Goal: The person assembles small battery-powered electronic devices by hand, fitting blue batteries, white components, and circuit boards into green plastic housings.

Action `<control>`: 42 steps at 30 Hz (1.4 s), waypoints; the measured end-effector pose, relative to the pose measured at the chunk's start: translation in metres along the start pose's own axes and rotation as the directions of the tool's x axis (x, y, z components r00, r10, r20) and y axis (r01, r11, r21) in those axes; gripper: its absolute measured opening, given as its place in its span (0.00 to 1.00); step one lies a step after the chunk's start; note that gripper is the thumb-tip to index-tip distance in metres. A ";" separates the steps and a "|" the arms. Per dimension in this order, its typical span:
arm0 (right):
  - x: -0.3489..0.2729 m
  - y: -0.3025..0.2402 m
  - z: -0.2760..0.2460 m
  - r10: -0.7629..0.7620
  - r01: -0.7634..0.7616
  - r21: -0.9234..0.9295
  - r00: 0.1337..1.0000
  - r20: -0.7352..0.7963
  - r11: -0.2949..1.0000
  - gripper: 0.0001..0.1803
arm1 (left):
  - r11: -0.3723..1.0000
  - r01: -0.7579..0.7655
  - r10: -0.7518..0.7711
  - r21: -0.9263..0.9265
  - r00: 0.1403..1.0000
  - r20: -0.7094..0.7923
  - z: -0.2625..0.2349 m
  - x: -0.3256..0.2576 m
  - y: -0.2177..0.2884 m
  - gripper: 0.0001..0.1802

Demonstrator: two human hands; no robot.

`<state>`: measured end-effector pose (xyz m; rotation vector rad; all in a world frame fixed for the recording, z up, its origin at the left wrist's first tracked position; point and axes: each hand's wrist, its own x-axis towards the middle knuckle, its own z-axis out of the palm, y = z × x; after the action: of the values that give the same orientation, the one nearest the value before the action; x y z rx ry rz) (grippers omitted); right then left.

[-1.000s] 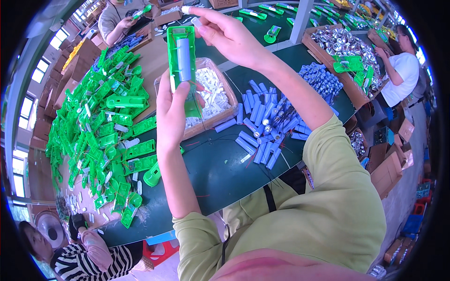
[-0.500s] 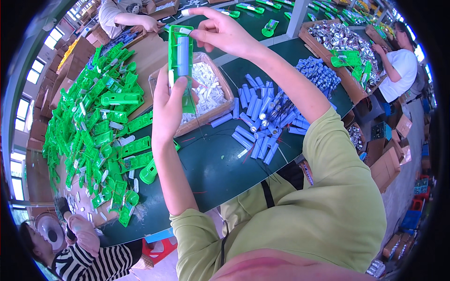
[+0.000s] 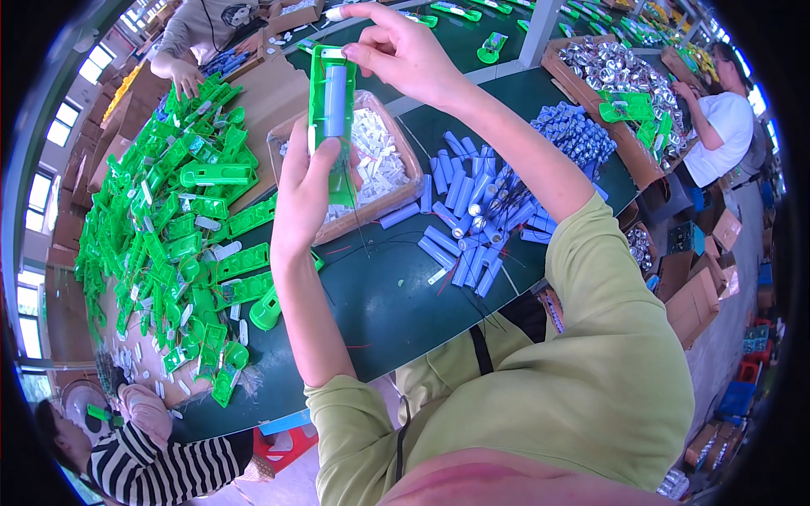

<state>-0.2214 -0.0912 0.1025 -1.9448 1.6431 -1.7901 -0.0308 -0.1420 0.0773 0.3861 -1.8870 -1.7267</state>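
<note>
My left hand [image 3: 305, 181] is wrapped round the lower half of a green plastic housing [image 3: 315, 101], held upright above the bench. Inside its open shell lies a blue cylindrical battery [image 3: 335, 101], with thin wires hanging below the housing. At the upper end sits a small white plastic piece [image 3: 332, 52]. The thumb and fingers of my right hand [image 3: 405, 59] are closed at that end, against the white piece; a pale cover wraps one fingertip. Behind the housing stands a carton [image 3: 412, 173] of small white parts [image 3: 380, 156].
Many green housings [image 3: 221, 175] are heaped at left, some with wires. Blue batteries [image 3: 460, 192] with leads lie on the dark green bench [image 3: 380, 291] at right. Beyond is a box of shiny silver parts [image 3: 603, 72]. Co-workers sit at upper left, lower left and right.
The white piece now lies straighter across the housing's upper end, with my right fingertips against it. A co-worker's hand at upper left has moved left onto the green heap.
</note>
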 end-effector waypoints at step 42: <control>0.022 0.420 -0.116 0.624 -0.480 -0.773 0.768 -0.143 0.414 0.43 | -0.494 -0.259 -0.138 0.830 0.966 0.220 -0.251 0.015 -0.090 0.21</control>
<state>-0.5813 -0.2239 -0.1054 -1.2843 2.8463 -0.6298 0.0862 -0.3682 -0.0013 0.6057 -3.0038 0.9316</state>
